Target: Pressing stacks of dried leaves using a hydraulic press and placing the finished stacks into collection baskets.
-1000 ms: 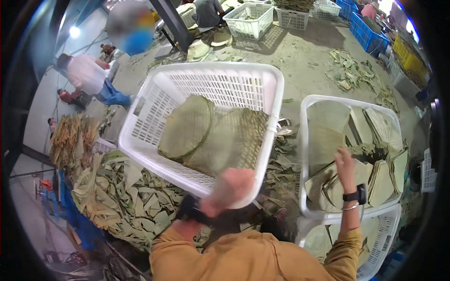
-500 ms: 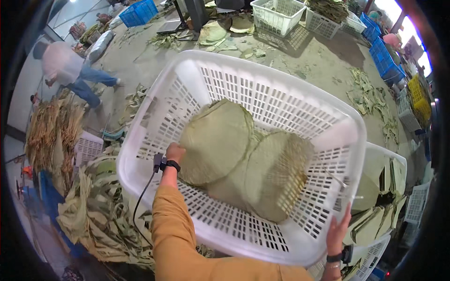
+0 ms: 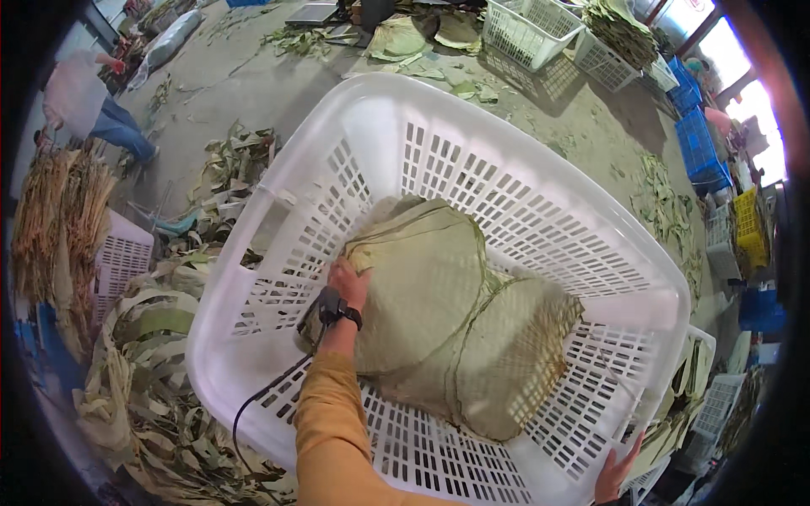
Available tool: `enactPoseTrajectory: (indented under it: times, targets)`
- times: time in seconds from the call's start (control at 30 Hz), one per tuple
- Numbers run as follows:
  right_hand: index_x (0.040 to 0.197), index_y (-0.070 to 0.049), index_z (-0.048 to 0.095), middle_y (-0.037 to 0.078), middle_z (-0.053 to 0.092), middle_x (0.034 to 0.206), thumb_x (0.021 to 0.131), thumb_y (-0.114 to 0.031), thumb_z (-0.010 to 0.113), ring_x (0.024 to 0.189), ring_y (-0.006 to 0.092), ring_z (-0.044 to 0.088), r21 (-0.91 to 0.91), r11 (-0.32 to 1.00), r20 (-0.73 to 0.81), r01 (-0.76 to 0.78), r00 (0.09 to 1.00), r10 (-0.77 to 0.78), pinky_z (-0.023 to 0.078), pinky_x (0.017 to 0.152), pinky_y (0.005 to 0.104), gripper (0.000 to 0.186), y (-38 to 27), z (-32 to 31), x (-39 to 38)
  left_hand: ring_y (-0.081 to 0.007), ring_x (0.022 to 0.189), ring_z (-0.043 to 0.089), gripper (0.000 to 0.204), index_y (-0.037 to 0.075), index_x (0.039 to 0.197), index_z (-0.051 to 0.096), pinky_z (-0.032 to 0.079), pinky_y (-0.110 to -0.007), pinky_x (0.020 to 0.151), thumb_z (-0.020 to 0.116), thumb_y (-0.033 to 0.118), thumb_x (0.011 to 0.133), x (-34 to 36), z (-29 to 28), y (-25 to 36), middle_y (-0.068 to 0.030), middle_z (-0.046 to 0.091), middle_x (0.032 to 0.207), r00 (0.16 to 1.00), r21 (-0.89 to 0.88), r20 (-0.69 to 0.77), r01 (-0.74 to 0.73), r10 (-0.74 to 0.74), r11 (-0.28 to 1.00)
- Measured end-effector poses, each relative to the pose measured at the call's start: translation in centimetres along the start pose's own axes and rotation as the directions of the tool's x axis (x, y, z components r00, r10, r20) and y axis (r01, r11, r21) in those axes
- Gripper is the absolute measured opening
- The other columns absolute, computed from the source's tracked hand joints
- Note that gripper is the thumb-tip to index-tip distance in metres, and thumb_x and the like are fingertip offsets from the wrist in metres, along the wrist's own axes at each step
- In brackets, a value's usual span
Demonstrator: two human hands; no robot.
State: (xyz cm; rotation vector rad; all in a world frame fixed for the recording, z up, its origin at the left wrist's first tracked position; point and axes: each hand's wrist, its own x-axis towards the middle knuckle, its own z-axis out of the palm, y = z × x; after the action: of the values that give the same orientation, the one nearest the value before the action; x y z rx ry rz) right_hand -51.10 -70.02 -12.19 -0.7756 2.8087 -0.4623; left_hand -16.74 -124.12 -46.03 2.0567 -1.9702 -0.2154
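A large white plastic basket [image 3: 557, 181] with slotted walls is tilted in front of me. Inside lie two overlapping stacks of flat, rounded, pale green dried leaves [image 3: 422, 295], one to the left and one to the lower right. My left hand [image 3: 348, 282] reaches into the basket, its fingers closed on the left edge of the left stack, where a paler bit of leaf is turned up. A black device with a cable is strapped to that wrist. At the basket's lower right rim is my right hand [image 3: 618, 472], gripping the edge; part of it is hidden.
Heaped leaf scraps [image 3: 160, 371] lie at left, below a bundle of dry brown stalks [image 3: 59, 228]. A person [image 3: 93, 105] stands at far left. White crates [image 3: 531, 34] and blue crates [image 3: 699, 152] stand beyond. More leaves fill a container [image 3: 696, 363] at right.
My view has shifted relative to the basket. My left hand has moved inward onto the leaf stack's edge, and the leaves have shifted and bent up there. My right hand remains at the rim.
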Motion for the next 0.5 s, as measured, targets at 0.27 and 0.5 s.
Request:
enactPoseTrajectory:
  times: [0.27,0.5]
  targets:
    - [0.143,0.001,0.027,0.028,0.039,0.139,0.091,-0.029,0.061,0.131,0.038,0.037,-0.283,0.959,0.005,0.003,1.0,-0.002,0.03,0.108,0.0423,0.069,-3.7,-1.3,-0.1,-0.036,0.107,0.05,0.053,0.001,0.098,0.052,0.038,-0.049,0.091,0.083,0.026,0.062,-1.0,-3.2,3.2,-0.0185,0.055,0.112,0.992,-0.132,-0.108,-0.084,0.07,0.988]
    - [0.144,0.0,0.027,0.029,0.036,0.142,0.09,-0.031,0.062,0.133,0.037,0.035,-0.286,0.958,-0.038,-0.011,0.999,0.0,0.027,0.11,0.0412,0.071,-2.2,-0.8,0.0,-0.0362,0.101,0.05,0.044,0.004,0.092,0.052,0.037,-0.05,0.088,0.082,0.02,0.064,-2.8,-5.5,5.6,-0.0168,0.053,0.106,0.969,-0.129,-0.206,-0.165,0.137,0.978]
